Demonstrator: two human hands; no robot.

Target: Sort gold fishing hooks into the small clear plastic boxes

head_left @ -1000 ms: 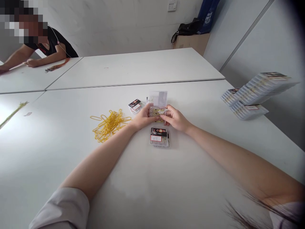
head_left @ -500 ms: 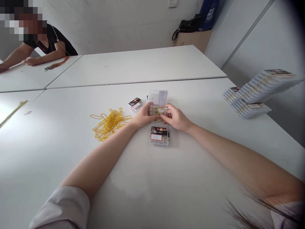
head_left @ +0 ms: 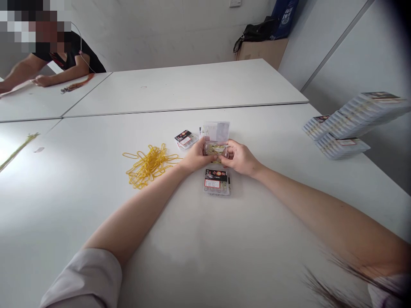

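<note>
Both hands hold a small clear plastic box (head_left: 216,131) with its lid raised. My left hand (head_left: 196,157) grips the left side, its thumb along the front edge. My right hand (head_left: 239,158) closes on the right side, with its thumb at the front too. Thin yellowish pieces lie inside the box, too small to name surely. Just nearer to me lies a closed clear box (head_left: 217,183) with a black and red label, on top of another. Behind my left hand are more labelled boxes (head_left: 186,139), partly hidden.
A loose heap of yellow bands (head_left: 149,167) lies left of my forearm. At the right, tall leaning stacks of clear boxes (head_left: 349,122) stand near the table edge. Across the table at the far left, a person (head_left: 69,60) sits by an orange bundle (head_left: 77,83).
The view has shifted slightly. Both hands stay on the open box, which seems tilted a little differently, its front less visible. Nothing else has visibly moved.
</note>
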